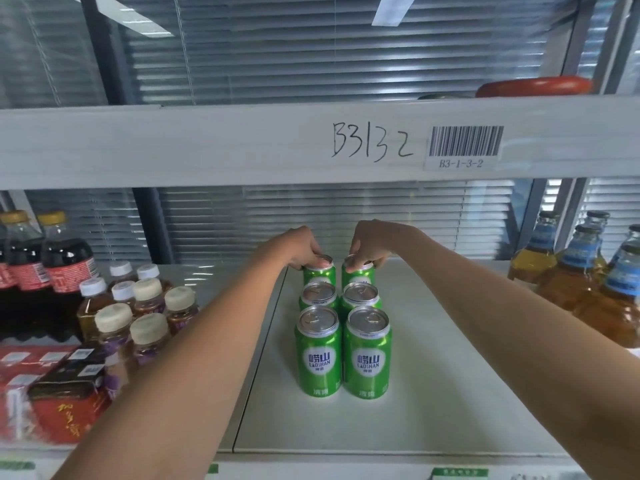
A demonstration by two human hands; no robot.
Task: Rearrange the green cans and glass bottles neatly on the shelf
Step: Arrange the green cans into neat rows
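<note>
Several green cans stand in two columns on the white shelf (450, 393). The front pair are the left front can (318, 355) and the right front can (367, 356), with a middle pair behind them. My left hand (304, 249) grips the top of the back left can (320, 276). My right hand (369, 245) grips the top of the back right can (358, 277). Glass bottles (585, 271) with blue labels and amber liquid stand in a cluster at the right end of the shelf.
Dark cola bottles (65, 265) and small white-capped bottles (145, 306) crowd the left side, with red packages (65, 410) in front of them. The upper shelf beam (207, 143) marked B3132 hangs overhead. Window blinds lie behind the shelf.
</note>
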